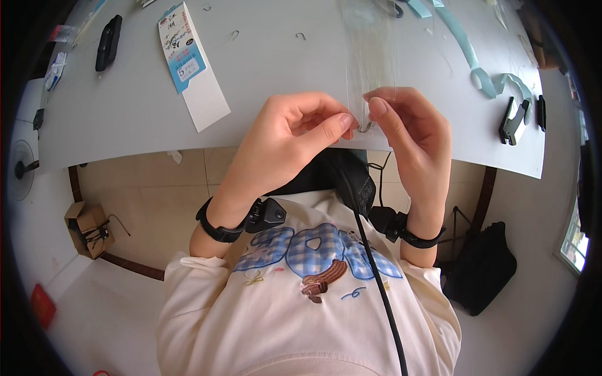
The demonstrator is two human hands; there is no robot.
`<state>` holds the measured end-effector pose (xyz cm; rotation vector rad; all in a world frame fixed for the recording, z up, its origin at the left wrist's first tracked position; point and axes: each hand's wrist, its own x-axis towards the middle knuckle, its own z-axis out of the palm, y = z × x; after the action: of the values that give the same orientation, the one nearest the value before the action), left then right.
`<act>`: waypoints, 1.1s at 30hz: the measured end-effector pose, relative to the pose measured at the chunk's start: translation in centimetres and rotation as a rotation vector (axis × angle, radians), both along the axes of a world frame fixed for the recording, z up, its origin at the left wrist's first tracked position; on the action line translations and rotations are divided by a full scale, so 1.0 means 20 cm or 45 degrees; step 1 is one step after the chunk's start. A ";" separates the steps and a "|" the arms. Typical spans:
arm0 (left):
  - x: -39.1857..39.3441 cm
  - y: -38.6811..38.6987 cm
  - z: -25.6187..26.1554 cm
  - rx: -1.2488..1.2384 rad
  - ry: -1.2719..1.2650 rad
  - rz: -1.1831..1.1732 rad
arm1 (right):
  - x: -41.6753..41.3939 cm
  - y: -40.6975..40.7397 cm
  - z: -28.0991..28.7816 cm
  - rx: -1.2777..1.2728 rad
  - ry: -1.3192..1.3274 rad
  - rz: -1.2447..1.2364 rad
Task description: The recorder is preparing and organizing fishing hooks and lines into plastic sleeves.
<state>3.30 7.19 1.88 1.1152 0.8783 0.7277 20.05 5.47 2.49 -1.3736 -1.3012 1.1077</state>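
Near the table's front edge, a long clear plastic sleeve (pixel 371 56) lies flat, stretching away from me. My left hand (pixel 298 134) pinches its near left edge between thumb and fingers. On the other side my right hand (pixel 416 124) pinches the near right edge with thumb and forefinger. Between my fingertips, metal fish hooks (pixel 365 128) show at the sleeve's near end; whether they are wholly inside it I cannot tell. Farther back, loose fish hooks (pixel 300 36) lie on the white table (pixel 277 66). A folded card packet (pixel 181 49), printed blue and white, rests to the left.
A pale teal ribbon (pixel 463 44) trails across the right side towards a black and silver stapler-like tool (pixel 515 121). On the left lies a black oblong object (pixel 108 43). A black cable (pixel 376 272) hangs down my front. An open cardboard box (pixel 89 228) stands on the floor.
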 end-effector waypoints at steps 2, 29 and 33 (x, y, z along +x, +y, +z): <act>0.00 0.00 -0.01 -0.015 0.009 0.015 | 0.00 0.00 0.00 0.025 0.011 -0.002; 0.03 -0.01 -0.06 -0.060 0.025 0.021 | -0.01 -0.01 -0.01 0.158 -0.032 0.077; 0.04 -0.01 -0.05 -0.061 -0.014 -0.009 | 0.00 -0.01 0.01 0.145 -0.082 0.080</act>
<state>4.13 7.09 0.94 1.0704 0.8782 0.7027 20.03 5.29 2.60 -1.3012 -1.4405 1.0221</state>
